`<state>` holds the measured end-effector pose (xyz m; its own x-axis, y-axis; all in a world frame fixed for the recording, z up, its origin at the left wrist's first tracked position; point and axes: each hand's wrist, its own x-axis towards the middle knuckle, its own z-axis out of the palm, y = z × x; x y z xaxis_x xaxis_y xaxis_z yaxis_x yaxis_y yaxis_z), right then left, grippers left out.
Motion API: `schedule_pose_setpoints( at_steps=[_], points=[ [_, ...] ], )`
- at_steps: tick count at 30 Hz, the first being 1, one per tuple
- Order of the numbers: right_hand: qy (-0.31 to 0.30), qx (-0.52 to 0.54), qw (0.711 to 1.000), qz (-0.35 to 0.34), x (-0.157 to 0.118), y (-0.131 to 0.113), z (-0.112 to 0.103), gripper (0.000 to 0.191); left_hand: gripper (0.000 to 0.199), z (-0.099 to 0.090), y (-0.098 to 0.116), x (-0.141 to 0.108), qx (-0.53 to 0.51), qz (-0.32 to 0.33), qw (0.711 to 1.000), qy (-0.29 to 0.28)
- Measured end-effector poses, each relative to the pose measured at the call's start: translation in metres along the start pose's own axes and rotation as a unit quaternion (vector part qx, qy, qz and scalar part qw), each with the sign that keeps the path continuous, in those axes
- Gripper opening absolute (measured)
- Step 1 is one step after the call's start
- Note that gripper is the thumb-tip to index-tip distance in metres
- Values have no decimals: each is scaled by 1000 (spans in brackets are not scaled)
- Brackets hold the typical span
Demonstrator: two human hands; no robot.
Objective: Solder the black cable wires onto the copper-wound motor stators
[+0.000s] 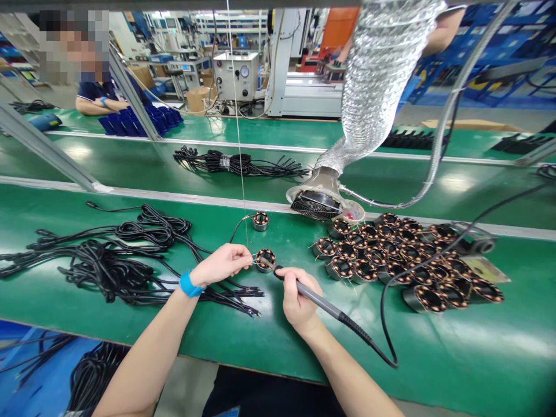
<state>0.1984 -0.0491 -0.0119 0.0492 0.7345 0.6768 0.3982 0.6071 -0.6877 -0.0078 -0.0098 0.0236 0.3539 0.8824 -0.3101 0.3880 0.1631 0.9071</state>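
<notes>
A soldering iron with a grey handle rests in my right hand, gripped like a pen. Its tip reaches a motor stator, a dark ring with copper windings, standing on the green bench. On the stator's left side, my left hand is closed in a pinch on a thin wire, whose far end I cannot make out clearly. A thin pale strand hangs from above and comes down to these fingers. Just behind stands another stator with a black cable running from it.
Black cables lie in a heap at left, their stripped ends beside my left hand. Several stators crowd the right side. A fume extractor with a foil duct hangs ahead. Across the bench sits a co-worker near blue parts.
</notes>
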Motion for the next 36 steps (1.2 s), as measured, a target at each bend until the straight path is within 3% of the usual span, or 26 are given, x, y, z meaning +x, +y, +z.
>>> schedule_pose_setpoints(
  at_steps=[12, 21, 31, 36],
  points=[
    [2, -1, 1000, 25, 3, -1, 2, 19, 32, 1, 0, 1, -18, -4, 1000, -7],
    [-3, -15, 999, 52, 7, -3, 4, 20, 33, -13, -2, -4, -29, -22, 999, -17],
    [-4, -1, 999, 45, 7, -3, 4, 19, 33, 5, -12, 9, -59, 8, 997, 41],
    [-4, -4, 999, 44, 7, -3, 3, 19, 38, 1, -10, 6, -54, -14, 997, 48]
  ],
)
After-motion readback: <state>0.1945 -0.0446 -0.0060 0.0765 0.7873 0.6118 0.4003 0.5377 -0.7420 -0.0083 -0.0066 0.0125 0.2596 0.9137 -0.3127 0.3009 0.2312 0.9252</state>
